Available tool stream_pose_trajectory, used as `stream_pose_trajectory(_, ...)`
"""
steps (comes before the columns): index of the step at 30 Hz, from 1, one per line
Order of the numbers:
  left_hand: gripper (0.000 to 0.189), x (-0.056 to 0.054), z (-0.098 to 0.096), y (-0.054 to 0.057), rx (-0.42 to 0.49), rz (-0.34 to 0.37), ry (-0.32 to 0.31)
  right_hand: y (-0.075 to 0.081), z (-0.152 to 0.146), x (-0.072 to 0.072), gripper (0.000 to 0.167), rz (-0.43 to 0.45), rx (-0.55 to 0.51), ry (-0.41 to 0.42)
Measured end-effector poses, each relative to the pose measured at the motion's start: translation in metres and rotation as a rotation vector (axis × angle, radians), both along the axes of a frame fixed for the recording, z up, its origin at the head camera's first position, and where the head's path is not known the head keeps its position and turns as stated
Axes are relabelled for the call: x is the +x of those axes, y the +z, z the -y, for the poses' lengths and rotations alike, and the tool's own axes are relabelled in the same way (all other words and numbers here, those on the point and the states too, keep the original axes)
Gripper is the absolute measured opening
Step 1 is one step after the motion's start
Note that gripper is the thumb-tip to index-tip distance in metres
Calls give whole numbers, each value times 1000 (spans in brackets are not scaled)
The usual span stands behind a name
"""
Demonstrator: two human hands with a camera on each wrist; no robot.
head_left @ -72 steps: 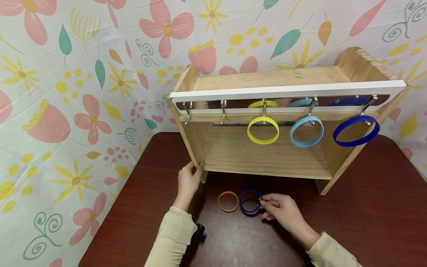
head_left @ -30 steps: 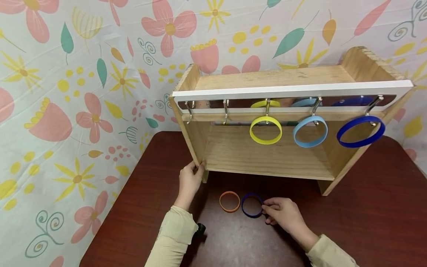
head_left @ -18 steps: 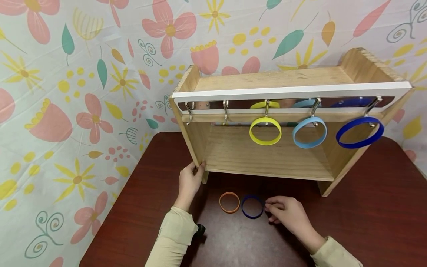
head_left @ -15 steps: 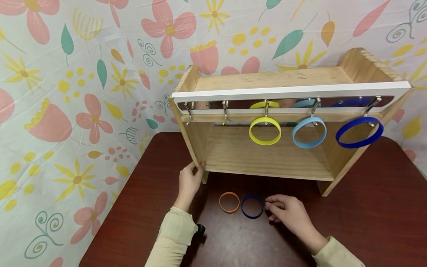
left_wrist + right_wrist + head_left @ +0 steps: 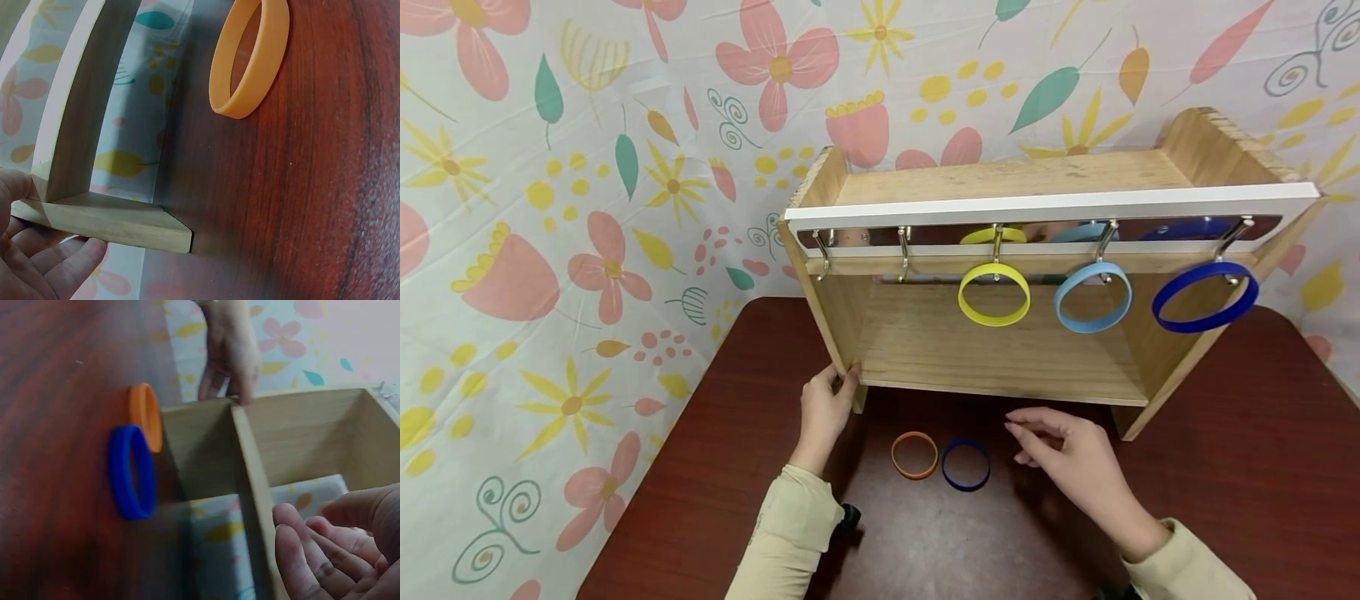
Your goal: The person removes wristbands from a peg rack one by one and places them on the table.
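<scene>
While the left hand grips the pale wooden rack, the loose-fingered right hand holds nothing, work apparently partway: three bright rubbery rings hung, two metal hooks bare, orange ring and blue ring on the tabletop, inside its left edge.

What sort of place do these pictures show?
Probably an indoor corner arranged for tabletop work: a dark wood-grain table, a flower-printed sheet hung behind it, and a small wooden shelf standing on top.
</scene>
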State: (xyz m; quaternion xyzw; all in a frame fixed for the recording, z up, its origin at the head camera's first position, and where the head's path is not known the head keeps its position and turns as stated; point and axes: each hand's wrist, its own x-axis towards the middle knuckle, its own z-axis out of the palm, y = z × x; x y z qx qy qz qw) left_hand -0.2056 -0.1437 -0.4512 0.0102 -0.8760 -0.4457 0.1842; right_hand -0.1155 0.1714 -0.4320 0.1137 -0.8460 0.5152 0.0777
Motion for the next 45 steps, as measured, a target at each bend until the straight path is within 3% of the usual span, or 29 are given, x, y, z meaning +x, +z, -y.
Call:
stream_pose_trajectory(10,21,-2,-1,-1,4,5,-4,27,-9,-3,15,-128,22,-46)
stream_pose_trajectory(33,23,-1,-1,-2,-4,11,11,64,-7,-3,21,-211,-132,-19)
stream_pose_trajectory(45,22,0,-1,-1,14,3,0,80,-6,-7,23,-277,-158,-13)
